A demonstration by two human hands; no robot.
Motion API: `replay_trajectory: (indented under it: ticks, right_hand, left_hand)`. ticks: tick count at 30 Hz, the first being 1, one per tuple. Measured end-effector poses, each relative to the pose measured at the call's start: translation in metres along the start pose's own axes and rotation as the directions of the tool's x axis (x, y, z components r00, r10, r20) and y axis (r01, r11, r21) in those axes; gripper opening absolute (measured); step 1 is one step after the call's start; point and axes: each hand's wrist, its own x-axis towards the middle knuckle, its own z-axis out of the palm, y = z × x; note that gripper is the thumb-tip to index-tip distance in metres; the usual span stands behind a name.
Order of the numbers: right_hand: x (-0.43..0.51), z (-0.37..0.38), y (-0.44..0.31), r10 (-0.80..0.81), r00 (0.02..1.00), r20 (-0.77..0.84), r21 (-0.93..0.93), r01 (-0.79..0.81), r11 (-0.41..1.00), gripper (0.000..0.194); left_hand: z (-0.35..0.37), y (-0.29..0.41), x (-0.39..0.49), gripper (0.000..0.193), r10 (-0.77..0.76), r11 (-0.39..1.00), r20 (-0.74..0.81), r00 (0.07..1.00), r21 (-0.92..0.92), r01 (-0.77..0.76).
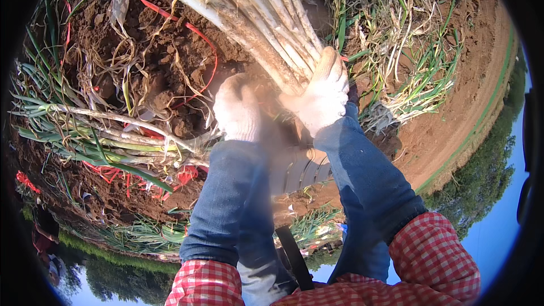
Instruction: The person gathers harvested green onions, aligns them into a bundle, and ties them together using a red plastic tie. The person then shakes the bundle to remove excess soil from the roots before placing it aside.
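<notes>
A bundle of long green onions (263,29), with thick, soil-stained white stems, fans out towards the top of the view. My right hand (323,93), in a soiled white knit glove, grips the bundle at its lower end. Left of it, apart from the stems, my left hand (238,108) wears the same kind of glove. Its fingers are curled, and whether anything lies inside them is hidden. A red plastic strip (206,42) curves over the soil to the left of the bundle. More green onions (127,136) lie by my left forearm.
Loose trimmed leaves and thin onions (395,46) are heaped at the right. Tangled red strips (110,174) lie at the left among dry leaves on clumpy brown soil (157,76). A slatted grey object (299,170) sits between my forearms. Part of a person (44,238) shows at lower left.
</notes>
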Motion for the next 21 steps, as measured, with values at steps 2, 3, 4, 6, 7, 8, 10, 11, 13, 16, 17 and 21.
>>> replay_trajectory:
  ticks: [2,3,4,6,7,8,10,11,13,16,17,21]
  right_hand:
    - [-0.001,0.001,-0.002,0.038,0.998,0.044,0.005,-0.038,0.999,0.135]
    - [0.0,0.002,-0.003,0.062,0.997,0.046,-0.024,-0.061,0.998,0.137]
    - [0.001,0.003,-0.002,0.054,0.997,0.056,-0.02,-0.052,0.998,0.138]
    - [0.003,0.006,0.0,0.065,0.997,0.044,-0.046,-0.063,0.997,0.14]
    - [0.004,0.008,0.001,0.06,0.997,0.043,-0.046,-0.058,0.997,0.14]
    - [0.004,0.009,0.002,0.056,0.998,0.035,-0.049,-0.055,0.997,0.141]
    - [0.004,0.011,0.002,0.019,1.0,-0.009,-0.041,-0.02,0.999,0.142]
    - [0.003,0.011,0.001,0.045,0.999,0.017,-0.06,-0.044,0.997,0.142]
    - [0.003,0.011,-0.001,0.048,0.999,-0.003,-0.075,-0.048,0.996,0.142]
    - [0.001,0.012,-0.002,0.063,0.998,-0.022,-0.088,-0.065,0.994,0.144]
    - [0.001,0.013,-0.002,0.086,0.996,-0.02,-0.102,-0.088,0.991,0.143]
    - [0.0,0.016,0.0,0.016,0.996,-0.083,-0.088,-0.023,0.996,0.141]
  left_hand:
    - [0.025,-0.045,-0.007,0.037,-0.158,0.984,0.186,0.97,0.115,0.138]
    - [0.042,-0.064,-0.009,0.041,-0.131,0.987,0.256,0.958,0.12,0.103]
    - [0.06,-0.078,-0.009,0.044,-0.136,0.98,0.264,0.955,0.176,0.09]
    - [0.089,-0.097,-0.011,0.054,-0.273,0.946,0.351,0.896,0.265,0.184]
    - [0.096,-0.104,-0.01,0.054,-0.286,0.938,0.358,0.889,0.293,0.184]
    - [0.1,-0.108,-0.01,0.053,-0.336,0.918,0.399,0.853,0.342,0.202]
    - [0.098,-0.113,-0.009,0.047,-0.31,0.92,0.433,0.847,0.362,0.151]
    - [0.094,-0.115,-0.008,0.045,-0.315,0.937,0.409,0.856,0.278,0.212]
    - [0.087,-0.118,-0.006,0.042,-0.309,0.95,0.325,0.894,0.069,0.303]
    - [0.096,-0.121,0.001,0.037,-0.204,0.885,0.134,0.97,-0.399,0.242]
    - [0.103,-0.121,0.003,0.034,-0.19,0.829,0.063,0.98,-0.525,0.194]
    - [0.138,-0.11,0.004,0.047,-0.389,0.601,0.142,0.91,-0.71,0.368]
